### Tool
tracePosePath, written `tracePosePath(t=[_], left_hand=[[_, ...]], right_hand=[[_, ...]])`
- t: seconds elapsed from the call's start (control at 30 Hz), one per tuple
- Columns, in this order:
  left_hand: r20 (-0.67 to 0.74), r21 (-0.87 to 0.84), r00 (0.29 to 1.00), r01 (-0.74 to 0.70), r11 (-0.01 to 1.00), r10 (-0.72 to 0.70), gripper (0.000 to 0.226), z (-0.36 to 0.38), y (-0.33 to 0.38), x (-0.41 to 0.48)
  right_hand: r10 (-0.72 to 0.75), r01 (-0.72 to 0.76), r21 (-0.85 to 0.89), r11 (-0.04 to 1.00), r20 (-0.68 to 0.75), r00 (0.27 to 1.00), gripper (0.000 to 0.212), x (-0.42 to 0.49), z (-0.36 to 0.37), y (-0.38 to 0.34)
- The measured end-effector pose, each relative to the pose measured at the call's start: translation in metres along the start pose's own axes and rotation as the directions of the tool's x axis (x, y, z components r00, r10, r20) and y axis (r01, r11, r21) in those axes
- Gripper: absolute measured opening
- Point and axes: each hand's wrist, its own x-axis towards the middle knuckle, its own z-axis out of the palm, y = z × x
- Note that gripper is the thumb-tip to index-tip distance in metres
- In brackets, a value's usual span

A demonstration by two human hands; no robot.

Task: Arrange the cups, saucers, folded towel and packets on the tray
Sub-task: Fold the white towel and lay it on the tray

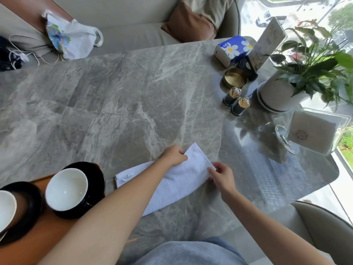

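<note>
A white towel (183, 176) lies folded in a long strip on the grey marble table. My left hand (174, 155) pinches its far left corner. My right hand (221, 174) pinches its far right corner. A wooden tray (47, 238) sits at the lower left. On the tray stands a white-lined cup (65, 189) on a black saucer (95, 175). A second cup (6, 209) on another black saucer (31, 213) is cut off by the left edge. No packets are visible.
At the far right stand a tissue box (233, 49), a brass bowl (235, 78), two toothpick jars (236, 101), a potted plant (280, 92), a card sign (267, 43) and a clear napkin holder (315, 131). A cloth bag (70, 37) lies on the sofa behind.
</note>
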Motion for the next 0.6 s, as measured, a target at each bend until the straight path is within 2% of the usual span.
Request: tracePosePath(t=[0.07, 0.17, 0.27, 0.33, 0.43, 0.5, 0.6], left_hand=[[-0.019, -0.087, 1.0, -0.01, 0.996, 0.008, 0.03, -0.005, 0.0, -0.002], [-0.125, -0.237, 0.992, -0.025, 0.971, -0.005, 0.028, -0.019, 0.001, -0.008], [-0.223, -0.412, 0.972, -0.025, 0.911, -0.074, 0.022, -0.039, -0.002, -0.018], [-0.277, -0.504, 0.956, -0.059, 0.861, -0.097, 0.023, -0.053, -0.01, -0.025], [-0.316, -0.607, 0.946, -0.143, 0.782, -0.072, 0.015, -0.076, -0.019, -0.04], [-0.389, -0.656, 0.919, -0.231, 0.718, -0.06, 0.01, -0.095, -0.019, -0.051], [-0.523, -0.677, 0.852, -0.394, 0.621, -0.03, 0.009, -0.128, -0.009, -0.071]], right_hand=[[-0.055, 0.054, 0.026, 0.998, 0.034, 0.998, 0.015, 0.002, 0.003, -0.01], [-0.11, 0.105, 0.133, 0.986, 0.036, 0.993, 0.016, 0.007, 0.009, -0.027], [-0.056, 0.041, 0.278, 0.96, 0.044, 0.997, 0.023, 0.01, 0.021, -0.048], [-0.029, -0.016, 0.339, 0.941, 0.127, 0.992, 0.026, 0.011, 0.031, -0.065], [-0.106, -0.001, 0.382, 0.924, 0.259, 0.96, 0.02, 0.008, 0.046, -0.098], [-0.186, 0.06, 0.442, 0.895, 0.247, 0.951, 0.018, 0.005, 0.054, -0.128], [-0.322, 0.185, 0.528, 0.829, 0.18, 0.929, 0.027, -0.003, 0.059, -0.179]])
